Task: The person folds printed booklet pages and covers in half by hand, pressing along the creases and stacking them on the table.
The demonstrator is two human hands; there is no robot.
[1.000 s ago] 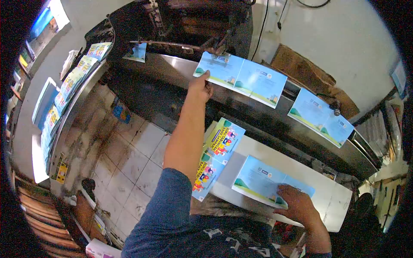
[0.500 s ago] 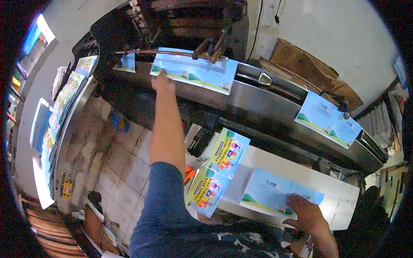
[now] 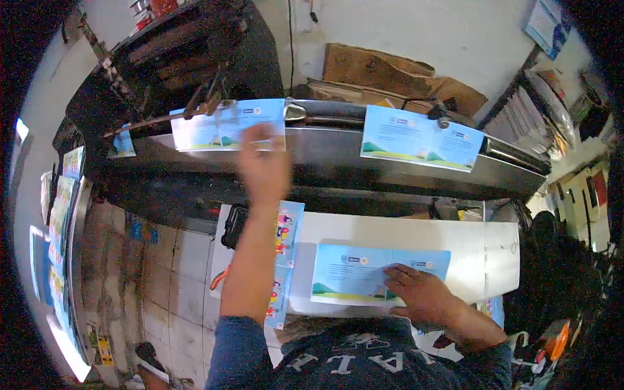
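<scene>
My left hand (image 3: 265, 170) is raised in front of the right half of a light-blue printed sheet (image 3: 198, 133) on the metal machine; motion smears its fingers. Another blue sheet (image 3: 419, 140) lies farther right on the machine. My right hand (image 3: 422, 296) rests with fingers spread on a blue printed sheet (image 3: 348, 273) on the white table. Beside it, a sheet with colourful cartoon figures (image 3: 281, 296) is partly hidden by my left forearm. An orange-handled tool (image 3: 220, 279) shows left of that forearm.
The long metal machine (image 3: 325, 153) runs across the back, with a rod (image 3: 149, 123) over its left end. A black object (image 3: 234, 226) sits on the white table's (image 3: 468, 253) left side. Cardboard (image 3: 377, 65) leans on the wall. Printed sheets (image 3: 62, 214) line the left side.
The view has turned to the right. My left hand has moved from the left end of the machine's sheet to its right half. My right hand stays on the table's blue sheet.
</scene>
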